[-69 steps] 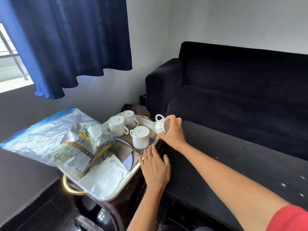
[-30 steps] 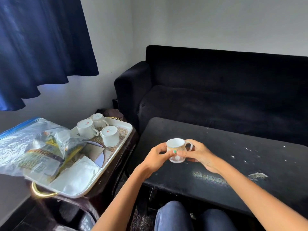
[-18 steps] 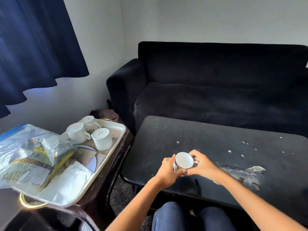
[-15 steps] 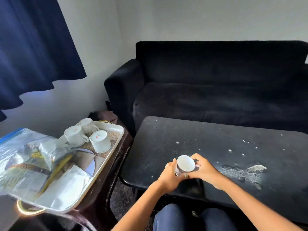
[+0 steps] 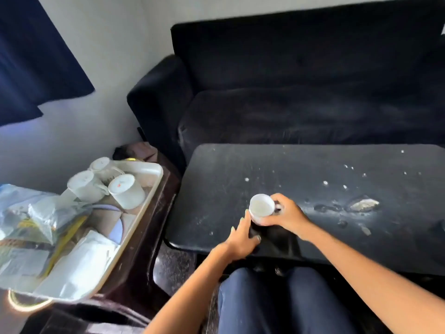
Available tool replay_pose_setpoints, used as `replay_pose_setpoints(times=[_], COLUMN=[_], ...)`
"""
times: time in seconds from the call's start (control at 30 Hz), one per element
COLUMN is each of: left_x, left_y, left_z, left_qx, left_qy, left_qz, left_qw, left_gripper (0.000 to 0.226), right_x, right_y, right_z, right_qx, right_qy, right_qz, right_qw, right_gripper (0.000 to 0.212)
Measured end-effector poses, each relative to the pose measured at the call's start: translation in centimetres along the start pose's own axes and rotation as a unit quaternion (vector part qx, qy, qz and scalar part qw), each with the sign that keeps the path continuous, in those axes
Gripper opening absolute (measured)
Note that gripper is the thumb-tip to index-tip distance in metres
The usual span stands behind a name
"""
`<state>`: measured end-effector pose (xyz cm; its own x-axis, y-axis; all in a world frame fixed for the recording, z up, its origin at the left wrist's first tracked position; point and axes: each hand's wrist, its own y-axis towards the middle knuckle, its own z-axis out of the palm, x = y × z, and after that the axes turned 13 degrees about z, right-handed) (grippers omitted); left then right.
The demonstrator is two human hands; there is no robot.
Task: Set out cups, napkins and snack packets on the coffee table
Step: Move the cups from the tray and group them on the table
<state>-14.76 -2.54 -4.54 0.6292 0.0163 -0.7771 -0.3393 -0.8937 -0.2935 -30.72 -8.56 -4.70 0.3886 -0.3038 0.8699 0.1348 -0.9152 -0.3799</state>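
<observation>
A small white cup (image 5: 261, 208) stands upright near the front left of the black coffee table (image 5: 313, 169). My right hand (image 5: 286, 213) grips it by the handle side. My left hand (image 5: 242, 233) lies just left of the cup with straight fingers, its fingertips touching the cup's side. On a cream tray (image 5: 154, 172) to the left stand three more white cups (image 5: 126, 190), upside down. White napkins (image 5: 81, 268) lie at the tray's near end. Snack packets (image 5: 36, 220) in a clear bag lie on the tray's left side.
The tray rests on a dark wooden side table (image 5: 144, 237) left of the coffee table. A black sofa (image 5: 301, 97) stands behind the coffee table. Chipped patches (image 5: 363, 203) mark the tabletop at the right. My knees (image 5: 277, 300) are under the table's front edge. A blue curtain (image 5: 36, 56) hangs upper left.
The cup went from the tray to the coffee table, turned upright in both hands. It now stands on the tabletop. My left hand has loosened to a touch beside it.
</observation>
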Motion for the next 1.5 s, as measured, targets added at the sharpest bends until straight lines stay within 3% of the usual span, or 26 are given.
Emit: replay_pose_setpoints(times=[0.53,0.73,0.97,1.17,1.27,1.37,1.5], left_x=[0.4,0.5,0.3,0.1,-0.4,-0.2,0.6], left_y=[2.6,1.6,-2.1,-5.2,-6.4,-7.8,-9.4], left_z=[1.8,1.8,0.5,-2.1,-3.6,-5.5,-8.0], left_qx=[-0.04,-0.041,0.008,0.099,0.041,-0.089,-0.257], left_qy=[0.015,0.012,0.054,0.108,0.119,0.114,0.118], left_qz=[-0.022,-0.034,-0.07,-0.083,-0.08,-0.074,-0.056], left_qw=[0.999,0.999,0.996,0.986,0.989,0.987,0.958], left_gripper=[0.09,0.091,0.083,0.078,0.072,0.062,0.052], right_x=[0.1,-0.9,-2.5,-2.4,-1.2,1.1,5.7], right_y=[1.6,0.4,-3.1,-5.6,-6.4,-6.6,-6.3], right_z=[-0.7,-0.9,-1.6,-0.7,0.6,2.6,5.8], right_qx=[-0.029,-0.047,-0.071,-0.109,-0.07,-0.028,0.023], right_qy=[-0.021,0.006,-0.065,-0.163,-0.192,-0.201,-0.207], right_qz=[0.016,0.056,0.111,0.129,0.117,0.078,0.006], right_qw=[0.999,0.997,0.989,0.972,0.972,0.976,0.978], right_gripper=[0.056,0.07,0.059,0.017,0.011,0.009,0.008])
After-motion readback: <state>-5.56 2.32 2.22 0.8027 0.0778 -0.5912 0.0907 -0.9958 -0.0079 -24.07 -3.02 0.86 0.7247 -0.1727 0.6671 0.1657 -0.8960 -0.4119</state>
